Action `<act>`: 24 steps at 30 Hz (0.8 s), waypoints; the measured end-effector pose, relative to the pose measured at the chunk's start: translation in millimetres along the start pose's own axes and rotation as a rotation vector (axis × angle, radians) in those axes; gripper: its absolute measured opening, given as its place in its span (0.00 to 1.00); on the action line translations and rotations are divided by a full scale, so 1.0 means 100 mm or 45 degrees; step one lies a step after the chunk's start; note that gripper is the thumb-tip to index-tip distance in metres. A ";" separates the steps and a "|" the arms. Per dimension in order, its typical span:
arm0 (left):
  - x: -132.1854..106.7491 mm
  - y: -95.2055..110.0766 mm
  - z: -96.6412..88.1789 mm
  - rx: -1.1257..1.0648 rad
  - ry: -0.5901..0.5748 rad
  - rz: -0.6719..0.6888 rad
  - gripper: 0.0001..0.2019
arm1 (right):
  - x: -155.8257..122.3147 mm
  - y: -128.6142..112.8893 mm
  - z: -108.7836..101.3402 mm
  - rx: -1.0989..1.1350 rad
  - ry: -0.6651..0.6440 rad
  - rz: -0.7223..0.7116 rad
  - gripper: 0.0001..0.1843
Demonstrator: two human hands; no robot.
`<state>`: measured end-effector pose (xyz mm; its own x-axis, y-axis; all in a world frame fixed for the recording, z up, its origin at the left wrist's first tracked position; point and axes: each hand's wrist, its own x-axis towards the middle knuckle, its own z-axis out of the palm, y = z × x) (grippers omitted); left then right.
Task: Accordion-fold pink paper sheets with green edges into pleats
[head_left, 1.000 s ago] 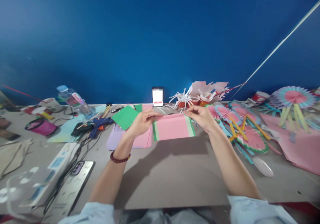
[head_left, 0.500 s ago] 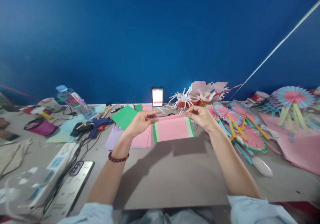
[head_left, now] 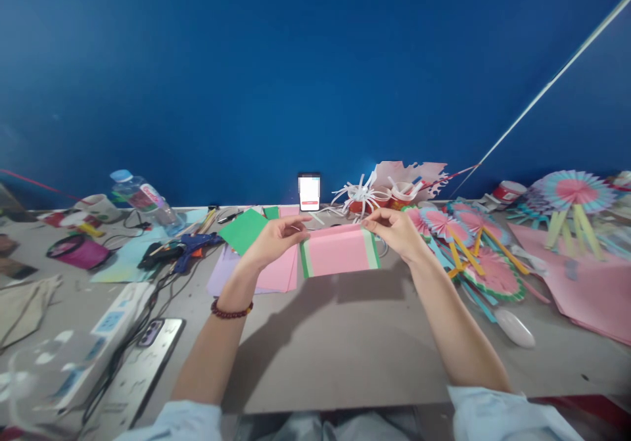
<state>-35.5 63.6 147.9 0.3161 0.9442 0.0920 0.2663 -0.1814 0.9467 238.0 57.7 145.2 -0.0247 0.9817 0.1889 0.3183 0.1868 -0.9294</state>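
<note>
A pink sheet of paper (head_left: pixel 339 252) with green and pale green strips along its two short sides is held up above the table. My left hand (head_left: pixel 277 238) pinches its upper left corner between thumb and fingers. At the upper right corner, my right hand (head_left: pixel 394 231) grips it the same way. The sheet's top edge looks folded over, and its shadow falls on the table below. Behind my left hand lie green paper (head_left: pixel 241 229) and a stack of pink and purple sheets (head_left: pixel 279 273).
A lit phone (head_left: pixel 309 192) leans on the blue wall. To the right lie folded paper fans (head_left: pixel 493 273), a white mouse (head_left: pixel 514 328) and pink paper (head_left: pixel 586 290). On the left are a bottle (head_left: pixel 145 199), a blue glue gun (head_left: pixel 190 249), a power strip (head_left: pixel 106 336) and another phone (head_left: pixel 152 362).
Both hands keep the pink sheet in nearly the same place. The whole view has shifted very slightly; nothing was taken or let go.
</note>
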 end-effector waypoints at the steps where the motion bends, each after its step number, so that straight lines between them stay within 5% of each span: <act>1: 0.00 0.01 0.00 -0.012 -0.001 0.001 0.23 | 0.00 0.00 0.00 0.005 0.007 0.002 0.18; 15: -0.02 0.04 0.05 0.097 0.146 0.144 0.17 | 0.02 0.03 0.04 0.027 0.054 -0.002 0.18; 24: -0.03 0.06 0.09 0.039 0.116 0.195 0.15 | 0.02 0.00 0.10 0.133 0.041 0.031 0.17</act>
<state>-26.6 57.2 150.8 0.2716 0.9257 0.2632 0.2495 -0.3319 0.9097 228.6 60.1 142.7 0.0130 0.9846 0.1746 0.2175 0.1676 -0.9616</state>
